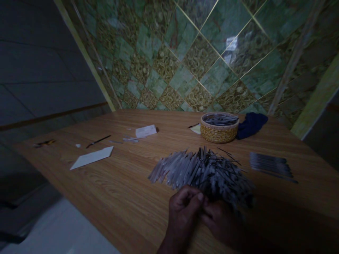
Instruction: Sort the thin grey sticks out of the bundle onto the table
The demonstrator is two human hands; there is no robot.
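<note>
My left hand is closed in a pinch at the near side of a large heap of thin sticks in clear sleeves. Beside it my right hand is also closed, its fingers meeting those of the left. Whatever the fingertips hold is too dark and small to make out. Many sleeves in the heap look pale on the left, while dark sticks show on the right. To the right lies a neat row of similar dark sticks.
A woven basket filled with similar sticks stands behind the heap, with dark blue cloth against it. Farther left lie a white box, a black pen-like tool, a white card and a dark-and-yellow item. A tiled wall borders the table.
</note>
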